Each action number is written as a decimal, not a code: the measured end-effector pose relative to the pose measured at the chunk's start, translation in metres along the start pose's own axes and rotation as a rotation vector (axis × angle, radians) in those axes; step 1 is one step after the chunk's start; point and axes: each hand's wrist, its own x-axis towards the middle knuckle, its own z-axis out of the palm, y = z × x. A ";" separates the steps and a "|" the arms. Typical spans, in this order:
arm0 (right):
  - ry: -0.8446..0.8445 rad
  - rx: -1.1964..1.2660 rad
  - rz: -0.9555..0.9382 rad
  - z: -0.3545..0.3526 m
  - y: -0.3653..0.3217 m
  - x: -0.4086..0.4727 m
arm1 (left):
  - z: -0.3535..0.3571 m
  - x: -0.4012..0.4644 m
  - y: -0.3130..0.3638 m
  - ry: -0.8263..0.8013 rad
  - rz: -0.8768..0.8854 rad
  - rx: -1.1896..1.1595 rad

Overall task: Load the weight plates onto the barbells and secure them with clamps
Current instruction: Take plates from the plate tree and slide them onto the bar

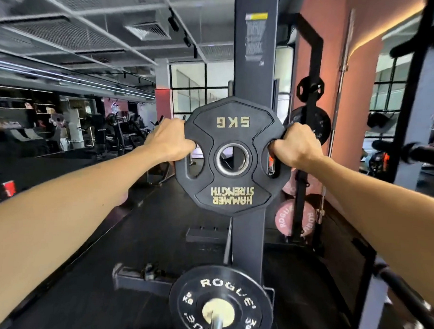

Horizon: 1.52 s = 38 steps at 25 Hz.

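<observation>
**One 5 kg plate held up in both hands**

I hold one black plate (232, 156) upright in front of me, before the black post (253, 66) of the rack. Its gold lettering reads upside down: "5KG" at the top, "HAMMER STRENGTH" at the bottom. My left hand (171, 141) curls through the left grip slot, and my right hand (295, 148) curls through the right one. Both grip the rim firmly, though the fingers behind the plate are hidden.

Near me, at the bottom, a second black plate (221, 306) marked "ROGUE" sits on a barbell (216, 324). Only the tip of the bar's sleeve shows, as the frame cuts it off.

To the right, farther off, a storage post carries more plates: one small black (310, 88), one larger black (319, 124), partly behind my right hand, and at least two pink ones (295, 221). Their exact count is hard to make out. I cannot pick out any clamp. The far left of the gym is dark and blurred.
</observation>
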 end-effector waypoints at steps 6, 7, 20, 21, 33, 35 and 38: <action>0.037 -0.012 0.014 -0.069 -0.014 0.030 | -0.049 0.034 0.045 -0.004 0.064 -0.028; 0.035 -0.014 0.011 -0.078 -0.011 0.030 | -0.051 0.034 0.053 -0.009 0.067 -0.025; 0.104 -0.092 0.018 -0.235 0.153 0.029 | 0.004 0.017 0.267 -0.010 0.145 -0.088; 0.106 -0.104 0.015 -0.249 0.181 0.034 | 0.018 0.013 0.296 -0.008 0.140 -0.096; 0.064 -0.117 0.016 -0.417 0.399 0.097 | 0.110 0.027 0.558 -0.004 0.141 -0.162; 0.066 -0.091 -0.005 -0.430 0.402 0.114 | 0.102 0.040 0.573 0.030 0.145 -0.135; 0.101 -0.096 -0.047 -0.449 0.399 0.142 | 0.086 0.064 0.588 0.089 0.159 -0.142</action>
